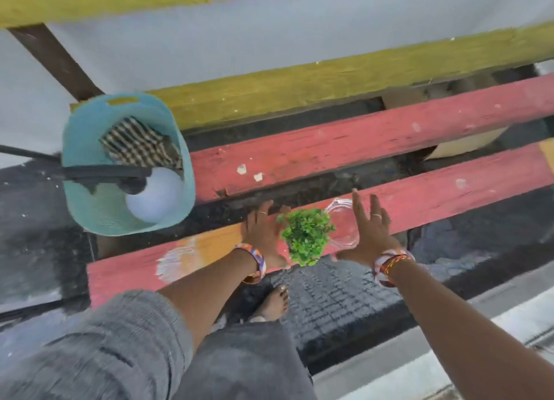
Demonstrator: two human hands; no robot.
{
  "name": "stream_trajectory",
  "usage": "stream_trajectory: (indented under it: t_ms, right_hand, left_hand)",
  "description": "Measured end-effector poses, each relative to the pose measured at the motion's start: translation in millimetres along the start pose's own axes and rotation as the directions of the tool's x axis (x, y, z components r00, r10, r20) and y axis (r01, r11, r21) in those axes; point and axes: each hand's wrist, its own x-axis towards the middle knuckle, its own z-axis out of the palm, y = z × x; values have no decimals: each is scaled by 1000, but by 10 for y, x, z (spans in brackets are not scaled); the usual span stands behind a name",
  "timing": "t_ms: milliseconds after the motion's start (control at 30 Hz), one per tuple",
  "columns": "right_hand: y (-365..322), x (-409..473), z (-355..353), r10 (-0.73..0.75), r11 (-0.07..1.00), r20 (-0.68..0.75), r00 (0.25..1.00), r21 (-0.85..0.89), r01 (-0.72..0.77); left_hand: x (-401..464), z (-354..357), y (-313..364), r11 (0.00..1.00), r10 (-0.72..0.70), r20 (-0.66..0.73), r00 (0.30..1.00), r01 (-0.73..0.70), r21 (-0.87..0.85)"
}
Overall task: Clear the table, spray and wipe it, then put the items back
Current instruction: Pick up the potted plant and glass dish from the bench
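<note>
On the red plank (449, 189), two open hands (263, 234) flank one plant (305, 234).

Likely outdoor patio: painted slatted table (344, 147), bare foot (274, 303), basket (90, 147).

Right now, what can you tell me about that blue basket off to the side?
The basket is pale turquoise, seemingly soft plastic, with a slot handle cut near its far rim. It sits left of the red plank table, at its end. Inside lie a folded checked cloth and a white spray bottle with a dark trigger head pointing left. Neither hand touches it; the view is somewhat blurred.
</note>
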Motion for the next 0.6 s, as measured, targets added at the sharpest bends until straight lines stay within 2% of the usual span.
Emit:
stream_trajectory:
  t_ms: [67, 100, 200, 333, 400, 500, 600]
  right_hand:
    - [39, 75, 34, -75, 993, 22, 997, -87, 76]
    - [39, 100, 46, -101, 987, 23, 995, -120, 103]
    - [24, 172, 86, -150, 973, 7, 989, -174, 149]
    - [-24, 196, 105, -154, 969, -77, 985, -205, 136]
    - [-93, 137, 113, -121, 971, -74, 990, -217, 102]
    - [-238, -19, 154, -82, 980, -58, 995, -185, 70]
    - [-516, -269, 163, -87, 983, -68, 994, -169, 74]
  left_hand:
    - [81, 129, 78, 968, -62, -95, 994, 37, -249]
    - [109, 165, 94, 950, -58, -150, 987, 9, -313]
    - [130, 220, 140, 966, -19, -264, 964, -51, -254]
    - [93, 184, 67, 982, 76, -269, 960, -119, -146]
    - [-9, 123, -14, 984, 49, -274, 961, -94, -153]
    - [-257, 28, -191, 978, 6, -377, 926, -83, -189]
    - [-639, -71, -428, 950, -23, -521, 853, -144, -278]
